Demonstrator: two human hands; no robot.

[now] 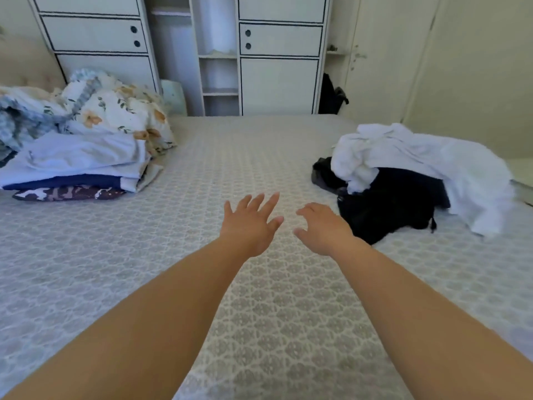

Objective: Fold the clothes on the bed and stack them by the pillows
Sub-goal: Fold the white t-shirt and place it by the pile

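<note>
A: Head cam – both arms stretched fwd over the bed [202, 157]. Left hand [250, 225] flat, fingers spread, gripping nothing.
B: Right hand [322, 229]?
A: Palm down, fingers loosely curled, also empty, near the black garment [389, 203].
B: Clothes?
A: Unfolded pile at right, white garment [418, 157] draped over the black one. Folded stack [78, 168] at left, by the floral pillows [121, 111].

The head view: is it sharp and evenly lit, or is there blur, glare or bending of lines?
Head view: soft, even daylight with only faint shadows; the white garment is nearly washed out, the black clothes lose detail; wardrobe lines lean from wide-angle distortion; left hand and right hand are slightly soft.
</note>
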